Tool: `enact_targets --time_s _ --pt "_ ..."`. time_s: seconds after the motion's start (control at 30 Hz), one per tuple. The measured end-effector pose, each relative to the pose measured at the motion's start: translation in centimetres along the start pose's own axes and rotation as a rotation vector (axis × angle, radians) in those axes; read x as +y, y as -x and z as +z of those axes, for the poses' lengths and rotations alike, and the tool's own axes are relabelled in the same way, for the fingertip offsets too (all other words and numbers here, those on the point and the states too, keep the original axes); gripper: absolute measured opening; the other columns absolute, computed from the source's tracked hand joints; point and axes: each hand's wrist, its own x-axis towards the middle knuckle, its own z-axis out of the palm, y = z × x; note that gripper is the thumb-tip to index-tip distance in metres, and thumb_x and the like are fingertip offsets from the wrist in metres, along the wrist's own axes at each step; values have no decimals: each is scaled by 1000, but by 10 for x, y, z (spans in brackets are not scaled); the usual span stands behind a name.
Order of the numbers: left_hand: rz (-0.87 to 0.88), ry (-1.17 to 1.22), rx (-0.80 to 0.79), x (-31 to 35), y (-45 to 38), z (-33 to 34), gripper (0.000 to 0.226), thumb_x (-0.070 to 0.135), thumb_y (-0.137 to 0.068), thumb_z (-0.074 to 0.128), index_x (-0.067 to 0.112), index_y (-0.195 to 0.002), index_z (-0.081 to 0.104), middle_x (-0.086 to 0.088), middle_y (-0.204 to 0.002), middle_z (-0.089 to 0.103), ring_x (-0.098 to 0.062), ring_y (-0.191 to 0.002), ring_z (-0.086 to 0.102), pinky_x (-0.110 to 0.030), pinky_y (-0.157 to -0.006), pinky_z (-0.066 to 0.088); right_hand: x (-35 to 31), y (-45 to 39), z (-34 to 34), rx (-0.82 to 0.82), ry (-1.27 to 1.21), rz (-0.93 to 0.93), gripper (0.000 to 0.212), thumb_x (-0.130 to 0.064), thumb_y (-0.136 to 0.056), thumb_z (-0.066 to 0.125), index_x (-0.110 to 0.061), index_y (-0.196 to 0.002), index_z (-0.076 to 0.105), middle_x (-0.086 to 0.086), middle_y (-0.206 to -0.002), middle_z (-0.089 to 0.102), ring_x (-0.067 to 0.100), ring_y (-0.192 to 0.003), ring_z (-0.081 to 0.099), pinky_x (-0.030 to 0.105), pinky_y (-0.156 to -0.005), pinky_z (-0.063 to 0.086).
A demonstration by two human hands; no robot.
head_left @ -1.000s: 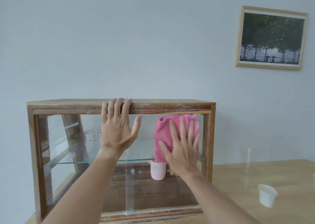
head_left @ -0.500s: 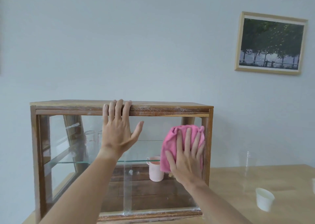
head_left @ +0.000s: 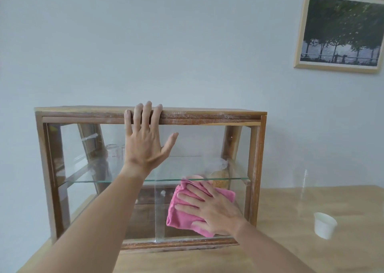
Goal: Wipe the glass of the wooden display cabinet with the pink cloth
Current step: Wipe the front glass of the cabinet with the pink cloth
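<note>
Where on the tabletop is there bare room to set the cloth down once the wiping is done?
Bare wood lies right of the wooden display cabinet, between its right post and the white cup. The front strip below the cabinet base is free but crossed by both forearms. A clear plastic cup stands behind the white one, so it is tighter there.

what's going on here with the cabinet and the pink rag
A person is cleaning the front glass of a wooden display cabinet that sits on a wooden table. The left hand is braced against the cabinet's top edge, fingers hooked over the wood. The right hand lies flat on a pink cloth, pressing it against the lower right part of the glass, below the level of the inner glass shelf. A small white cup stands on the table to the right of the cabinet, untouched.
</note>
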Motion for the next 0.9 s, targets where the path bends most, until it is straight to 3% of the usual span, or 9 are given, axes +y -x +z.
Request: enact_targets --time_s 0.1,0.2,0.27,0.33,0.43,0.5,0.57,0.73,0.9 --pt "-13 -3 27 1 -1 5 82 68 -89 33 13 -149 28 -13 -155 32 -34 -146 23 -57 -121 11 6 -10 -5 55 -1 131 75 -69 -98 40 -36 -163 19 -3 -172 9 26 -159 0 56 -125 4" --pt "-31 5 54 4 -3 8 81 69 -89 34 13 -148 30 -14 -154 33 -35 -146 24 -58 -121 10 18 -38 -25 255 -168 807 73 -63 -103 31 -27 -164 15 9 -172 6 36 -158 -3 63 -125 3" --pt "-28 21 61 3 -2 9 80 68 -89 34 13 -148 30 -13 -153 34 -34 -145 25 -58 -120 10 17 -55 -31 290 -183 971 71 -60 -105 25 -23 -165 11 13 -172 5 40 -157 -3 62 -124 -5" --pt "-22 28 53 2 -2 8 80 68 -89 35 14 -148 30 -12 -153 34 -34 -146 25 -57 -121 10 3 -61 -24 237 -135 664 70 -60 -105 30 -26 -164 16 9 -172 8 37 -158 -4 64 -124 -1" --pt "-13 27 49 1 -1 5 79 67 -89 36 15 -149 30 -12 -153 34 -33 -146 25 -56 -121 10 -16 -46 -5 30 38 -104 69 -64 -101 37 -35 -162 21 -4 -171 15 28 -159 5 56 -126 -1" --pt "-11 25 51 1 -1 4 79 67 -90 35 15 -149 30 -12 -153 35 -33 -146 25 -56 -121 11 -12 -42 -1 -50 191 -341 65 -66 -101 37 -38 -159 28 -11 -168 23 21 -157 16 51 -126 -4" --pt "-19 31 56 1 -1 4 79 67 -90 35 15 -149 30 -12 -154 34 -33 -146 25 -56 -121 10 -4 -46 -7 15 134 -268 67 -66 -99 41 -38 -159 28 -11 -168 23 21 -158 13 50 -127 -5" --pt "-37 27 41 4 0 4 79 67 -90 33 15 -149 29 -11 -155 33 -32 -147 23 -56 -122 9 -7 -57 -17 243 -129 744 71 -61 -103 38 -30 -164 17 5 -173 7 36 -158 -3 58 -124 -13" --pt "-11 12 25 0 1 1 80 68 -90 35 16 -150 27 -11 -156 32 -32 -147 23 -55 -122 11 -47 -16 10 -79 31 -116 77 -65 -97 46 -36 -162 17 -6 -170 9 29 -158 -2 58 -124 -11"
